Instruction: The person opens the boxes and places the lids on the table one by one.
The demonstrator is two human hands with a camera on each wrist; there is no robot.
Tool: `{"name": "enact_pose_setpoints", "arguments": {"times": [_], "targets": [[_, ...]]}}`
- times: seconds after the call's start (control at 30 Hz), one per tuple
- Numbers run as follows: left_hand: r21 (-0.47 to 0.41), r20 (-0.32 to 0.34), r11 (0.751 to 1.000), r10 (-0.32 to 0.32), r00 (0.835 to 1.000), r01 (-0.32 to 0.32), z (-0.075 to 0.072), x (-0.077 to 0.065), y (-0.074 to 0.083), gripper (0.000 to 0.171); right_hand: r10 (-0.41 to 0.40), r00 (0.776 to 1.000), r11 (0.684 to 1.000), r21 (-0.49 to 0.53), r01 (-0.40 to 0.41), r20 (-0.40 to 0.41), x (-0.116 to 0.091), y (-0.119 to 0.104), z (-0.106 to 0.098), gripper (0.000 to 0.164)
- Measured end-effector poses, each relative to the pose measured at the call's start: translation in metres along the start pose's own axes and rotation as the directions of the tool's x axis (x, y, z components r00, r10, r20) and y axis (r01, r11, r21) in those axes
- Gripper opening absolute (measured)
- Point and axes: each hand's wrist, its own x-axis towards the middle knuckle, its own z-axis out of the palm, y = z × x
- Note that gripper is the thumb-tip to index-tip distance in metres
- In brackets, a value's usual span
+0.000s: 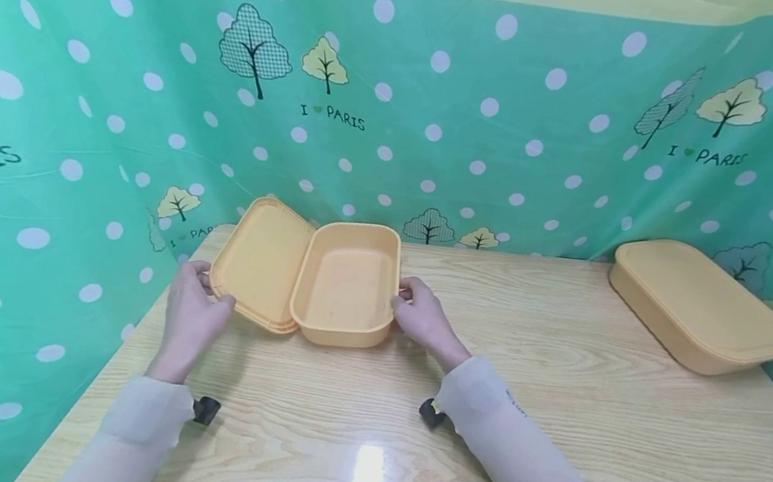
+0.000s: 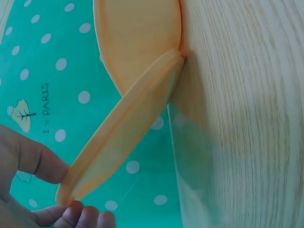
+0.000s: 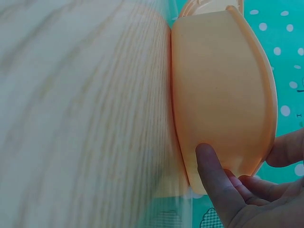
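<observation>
A peach-coloured plastic food container (image 1: 341,338) stands uncovered on the table, and nothing shows inside it. Its matching lid (image 1: 265,260) leans at a slant against the container's left side. My left hand (image 1: 188,319) pinches the outer left edge of the lid, thumb on one face and fingers beneath, as the left wrist view shows. At the container's right wall, my right hand (image 1: 427,319) grips the side. In the right wrist view, its thumb is at the rim and one finger (image 3: 211,164) presses on the outer wall.
A larger peach container (image 1: 708,317) with its lid on stands at the table's far right. Behind and to the left hangs a green dotted curtain (image 1: 437,114). The wood-grain table (image 1: 526,364) has a bright reflection near its front.
</observation>
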Motion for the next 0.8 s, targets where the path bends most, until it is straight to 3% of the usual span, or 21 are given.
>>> {"name": "enact_pose_setpoints", "arguments": {"times": [0.8], "targets": [[0.100, 0.125, 0.993, -0.077, 0.989, 0.065, -0.011, 0.010, -0.013, 0.063, 0.005, 1.000, 1.000, -0.008, -0.005, 0.005, -0.001, -0.003, 0.000, 0.038]]}}
